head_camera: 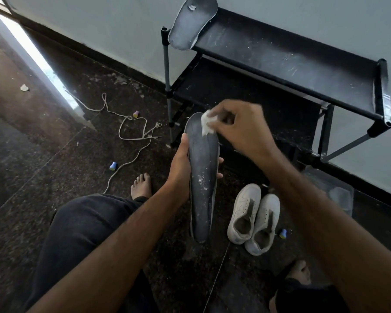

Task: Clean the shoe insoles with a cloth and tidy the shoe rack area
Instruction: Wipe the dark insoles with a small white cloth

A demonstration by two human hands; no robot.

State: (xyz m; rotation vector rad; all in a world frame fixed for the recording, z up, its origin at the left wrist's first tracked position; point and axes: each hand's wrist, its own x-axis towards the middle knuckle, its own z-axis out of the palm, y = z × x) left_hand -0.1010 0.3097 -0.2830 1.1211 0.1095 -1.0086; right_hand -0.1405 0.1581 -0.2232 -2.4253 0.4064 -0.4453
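Note:
My left hand (pixel 178 170) grips a long dark insole (pixel 203 177) from its left side, holding it lengthwise in front of me; white dust specks dot its middle. My right hand (pixel 239 129) pinches a small white cloth (pixel 207 124) and presses it on the insole's far tip. A second dark insole (pixel 191 22) leans on the top left corner of the black shoe rack (pixel 287 64), against the wall. A pair of white sneakers (pixel 253 218) without laces stands on the floor to the right of the held insole.
White shoelaces (pixel 131 129) lie tangled on the dark speckled floor to the left. Small coloured caps (pixel 113 166) (pixel 135 114) (pixel 283 233) are scattered about. My bare feet (pixel 141 185) and dark-trousered knees are below. A clear plastic piece (pixel 334 190) lies by the wall.

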